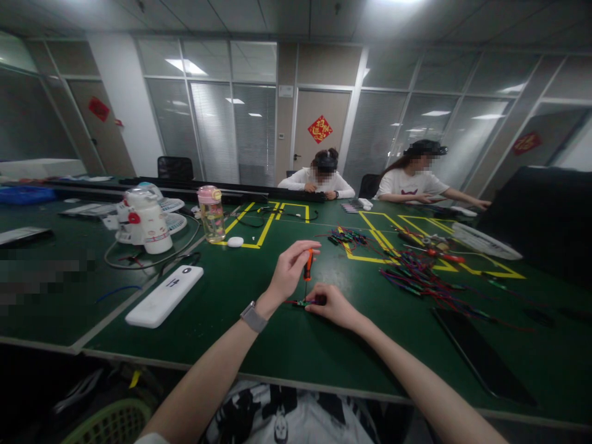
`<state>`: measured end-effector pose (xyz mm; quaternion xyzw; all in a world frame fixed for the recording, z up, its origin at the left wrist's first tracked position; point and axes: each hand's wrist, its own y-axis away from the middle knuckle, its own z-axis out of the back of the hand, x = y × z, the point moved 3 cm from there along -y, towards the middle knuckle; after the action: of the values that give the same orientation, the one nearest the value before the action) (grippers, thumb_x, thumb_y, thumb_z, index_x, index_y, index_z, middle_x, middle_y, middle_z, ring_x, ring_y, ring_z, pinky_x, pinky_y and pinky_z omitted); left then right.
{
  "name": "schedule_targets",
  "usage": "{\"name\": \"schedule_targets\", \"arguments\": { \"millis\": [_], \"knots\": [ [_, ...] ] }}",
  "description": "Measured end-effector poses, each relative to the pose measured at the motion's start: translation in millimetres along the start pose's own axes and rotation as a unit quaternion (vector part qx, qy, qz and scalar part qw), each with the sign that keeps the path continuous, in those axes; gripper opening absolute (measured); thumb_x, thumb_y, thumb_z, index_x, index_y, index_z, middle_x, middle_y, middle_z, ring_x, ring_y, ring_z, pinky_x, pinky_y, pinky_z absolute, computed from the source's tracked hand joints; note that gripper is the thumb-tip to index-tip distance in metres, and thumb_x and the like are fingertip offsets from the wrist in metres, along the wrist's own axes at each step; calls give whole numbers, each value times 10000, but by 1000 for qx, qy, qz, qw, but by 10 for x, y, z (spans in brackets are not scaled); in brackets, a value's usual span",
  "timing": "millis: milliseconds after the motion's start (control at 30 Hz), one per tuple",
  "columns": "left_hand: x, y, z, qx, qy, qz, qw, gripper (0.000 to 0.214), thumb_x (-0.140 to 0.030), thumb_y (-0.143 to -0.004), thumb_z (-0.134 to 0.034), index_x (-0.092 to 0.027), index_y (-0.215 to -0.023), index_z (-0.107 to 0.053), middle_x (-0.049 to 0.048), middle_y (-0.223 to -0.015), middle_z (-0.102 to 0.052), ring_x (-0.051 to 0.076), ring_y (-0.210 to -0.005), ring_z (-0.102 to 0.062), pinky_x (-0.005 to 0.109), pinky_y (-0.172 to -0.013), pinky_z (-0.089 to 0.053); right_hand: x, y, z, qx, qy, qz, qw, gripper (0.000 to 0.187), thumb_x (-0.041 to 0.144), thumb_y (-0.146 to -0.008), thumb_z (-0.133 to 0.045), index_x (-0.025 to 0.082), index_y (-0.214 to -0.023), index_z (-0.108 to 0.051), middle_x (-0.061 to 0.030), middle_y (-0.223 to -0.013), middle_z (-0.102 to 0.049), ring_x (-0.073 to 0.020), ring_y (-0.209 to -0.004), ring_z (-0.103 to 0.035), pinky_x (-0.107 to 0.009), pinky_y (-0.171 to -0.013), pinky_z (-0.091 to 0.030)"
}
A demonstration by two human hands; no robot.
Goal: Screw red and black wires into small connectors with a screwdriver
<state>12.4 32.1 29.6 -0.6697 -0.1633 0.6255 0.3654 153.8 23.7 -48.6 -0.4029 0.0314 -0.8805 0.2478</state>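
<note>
The person's left hand [290,271] is raised above the green tabletop [226,327], its fingers closed round the upper part of an orange-and-black screwdriver [308,266]. The screwdriver stands nearly upright, its thin shaft running down to a small green component with wires [301,303] on the tabletop; whether the tip sits in a screw is too small to tell. The right hand [335,305] rests low beside it, thumb and fingers drawn together in a narrow pinch at the component's right end, while a red wire sticks out to the left. A wristwatch [254,316] with a grey band circles the left wrist. To the right of the hands lies a tangled heap of wired green components [423,274], with a smaller cluster of wired parts [348,238] farther back, near yellow tape outlines [370,259]. A red-handled screwdriver [444,256] lies just behind the larger heap, and a black smartphone [483,357] lies in front of it. On the left are a white rectangular device [165,297] with a dark oval at one end, a small white case [235,242], a pink-lidded bottle [211,216] and a white jug [150,225]. Across the tabletop, two co-workers in white tops sit, one [314,180] bent forward, the other [411,182] reaching rightward.
</note>
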Motion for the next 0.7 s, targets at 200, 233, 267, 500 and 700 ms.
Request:
{"name": "schedule_targets", "arguments": {
  "millis": [200, 233, 267, 500, 700],
  "knots": [
    [-1, -7, 4, -19, -18, 16, 1000, 221, -295, -882, -569, -164, -1028, -671, 78, -985, -643, 155, -784, -668, 278, -694, -578, 10, 1, 1, 3, -1, -7, 1000, 95, 145, -698, -720, 158, -791, -729, -20, -760, -625, -133, -662, -543, -252, -630, -430],
    [1, -8, 17, -29, -41, 9, 999, 200, -292, -865, -595, -169, -997, -682, 64, -947, -629, 142, -754, -651, 261, -664, -569, 12, 3, 2, 2, 1, -8, 1000, 96, 146, -697, -721, 158, -792, -730, -19, -758, -621, -134, -666, -544, -253, -634, -432],
    [5, -7, 31, -40, -66, 0, 997, 180, -292, -847, -622, -178, -966, -693, 50, -909, -610, 131, -735, -631, 245, -641, -556, 14, 4, 3, 1, 4, -9, 1000, 97, 145, -696, -722, 157, -791, -730, -18, -754, -616, -134, -667, -543, -253, -635, -431],
    [46, 9, 48, -54, -88, -15, 995, 201, -337, -869, -593, -199, -963, -704, 42, -903, -576, 126, -749, -587, 226, -626, -517, -2, -3, -1, 5, 5, -2, 1000, 100, 155, -701, -725, 157, -801, -731, -22, -754, -622, -140, -674, -552, -256, -642, -435],
    [33, 16, 21, -2, -17, 13, 1000, 305, -294, -948, -425, -179, -1124, -646, 92, -1107, -639, 183, -929, -661, 294, -763, -560, -19, -5, -2, 4, 2, 3, 1000, 100, 160, -701, -731, 169, -801, -730, -17, -760, -613, -140, -689, -552, -259, -655, -444]
  ]
}}
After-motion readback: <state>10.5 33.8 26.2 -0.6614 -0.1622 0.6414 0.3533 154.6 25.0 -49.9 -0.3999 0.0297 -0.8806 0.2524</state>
